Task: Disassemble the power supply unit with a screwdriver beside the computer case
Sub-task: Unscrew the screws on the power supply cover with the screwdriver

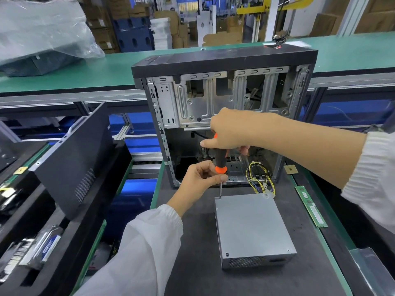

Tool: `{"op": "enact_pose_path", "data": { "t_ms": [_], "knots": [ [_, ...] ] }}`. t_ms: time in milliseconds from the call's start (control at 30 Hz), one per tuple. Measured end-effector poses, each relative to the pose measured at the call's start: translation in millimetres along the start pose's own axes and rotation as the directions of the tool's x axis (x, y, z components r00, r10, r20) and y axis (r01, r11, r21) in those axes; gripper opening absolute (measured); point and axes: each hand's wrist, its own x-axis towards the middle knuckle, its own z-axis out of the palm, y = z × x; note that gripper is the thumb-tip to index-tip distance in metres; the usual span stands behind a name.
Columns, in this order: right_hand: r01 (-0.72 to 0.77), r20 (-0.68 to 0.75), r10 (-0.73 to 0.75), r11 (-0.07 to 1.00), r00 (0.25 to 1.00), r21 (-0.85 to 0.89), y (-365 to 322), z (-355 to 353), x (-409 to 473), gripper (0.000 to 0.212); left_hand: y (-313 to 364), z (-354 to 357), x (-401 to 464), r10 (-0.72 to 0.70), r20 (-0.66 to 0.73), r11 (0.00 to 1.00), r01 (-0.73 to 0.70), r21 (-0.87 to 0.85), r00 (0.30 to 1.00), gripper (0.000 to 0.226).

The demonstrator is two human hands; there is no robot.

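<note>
Upright, orange-and-black screwdriver (221, 162) tip on grey metal power supply box's (252, 228) far-left corner; right hand (229, 130) gripping handle top; left hand (203, 178) pinching shaft.

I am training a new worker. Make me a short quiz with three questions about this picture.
1. True or false: the screwdriver tip is at the near right corner of the power supply unit.
2. Which hand grips the handle's top?
3. The memory module lies: A) inside the computer case; B) right of the unit; C) on the unit.

Key: 1 false, far left corner. 2 the right hand; the left hand pinches lower. 3 B.
</note>
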Motion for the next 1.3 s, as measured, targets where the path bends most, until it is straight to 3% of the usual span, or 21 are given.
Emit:
{"op": "enact_pose_path", "data": {
  "t_ms": [200,433,567,633,700,833,933,967,1100,1200,1300],
  "knots": [
    [0.037,0.147,-0.031,0.999,0.989,-0.035,1,-5,2,0.053,1,1,-1,-0.017,0.02,1.0,0.017,-0.022,1.0,0.018],
    [0.19,0.304,-0.181,0.982,0.935,0.001,-2,-20,-2,0.008,0,0,-5,-0.007,0.081,0.992,0.017,-0.125,0.997,0.017],
    [0.126,0.352,-0.145,0.989,0.925,0.077,-1,-22,-1,0.025,0,2,-5,-0.013,0.062,0.991,0.021,-0.13,0.998,0.016],
    [0.03,0.319,-0.052,0.997,0.946,0.074,-3,-22,-3,0.051,-1,1,-4,-0.026,0.056,0.991,0.033,-0.132,0.998,0.014],
    [-0.004,0.252,0.002,1.0,0.968,0.006,-5,-17,-2,0.062,-1,1,-4,-0.028,0.071,0.99,0.038,-0.136,0.997,0.013],
    [0.107,0.196,-0.095,0.993,0.976,-0.051,-4,-12,1,0.042,3,-2,-4,-0.003,0.106,0.984,0.022,-0.176,0.994,0.016],
    [0.158,0.281,-0.164,0.986,0.945,0.045,-3,-18,-2,0.01,2,-3,-5,0.001,0.11,0.982,0.02,-0.188,0.994,0.016],
    [0.178,0.309,-0.193,0.981,0.931,0.077,-2,-20,-2,0.008,2,-2,-5,-0.001,0.108,0.984,0.021,-0.18,0.994,0.016],
    [0.143,0.323,-0.173,0.983,0.93,0.115,0,-22,-2,0.022,1,-3,-3,-0.02,0.089,0.987,0.034,-0.159,0.996,0.015],
    [0.023,0.249,-0.023,1.0,0.968,0.002,-3,-20,-3,0.06,1,-4,-2,-0.025,0.094,0.988,0.039,-0.148,0.995,0.012],
    [0.045,0.196,-0.031,0.997,0.98,-0.068,-2,-13,1,0.05,2,-4,-1,-0.006,0.116,0.99,0.023,-0.142,0.993,0.015]
  ]
}}
